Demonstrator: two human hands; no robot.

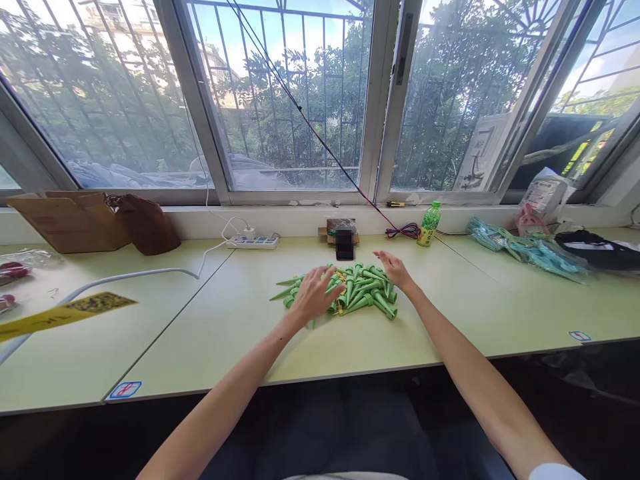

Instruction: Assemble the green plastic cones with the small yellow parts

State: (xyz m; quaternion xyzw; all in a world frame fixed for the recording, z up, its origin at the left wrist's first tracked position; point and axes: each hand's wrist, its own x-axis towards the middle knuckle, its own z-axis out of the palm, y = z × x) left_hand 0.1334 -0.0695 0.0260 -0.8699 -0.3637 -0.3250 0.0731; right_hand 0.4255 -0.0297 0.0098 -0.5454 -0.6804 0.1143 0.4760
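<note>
A loose pile of green plastic spikes (364, 288), tapered like cones with wide collars, lies on the pale green table, with small yellow pieces among them. My left hand (316, 293) is over the pile's left part, fingers apart and the thumb pointing right; it hides some spikes beneath. Whether its palm touches them I cannot tell. At the pile's right back edge is my right hand (394, 268), fingers stretched out to the left, with nothing seen in it.
Behind the pile a phone (345, 244) leans on a small box. A green-capped bottle (429, 224) and coiled cable (404, 231) stand right of it. Left are a power strip (253, 242), brown bag (149, 225) and cardboard box (70, 223). Plastic-wrapped bundles (535, 252) lie far right.
</note>
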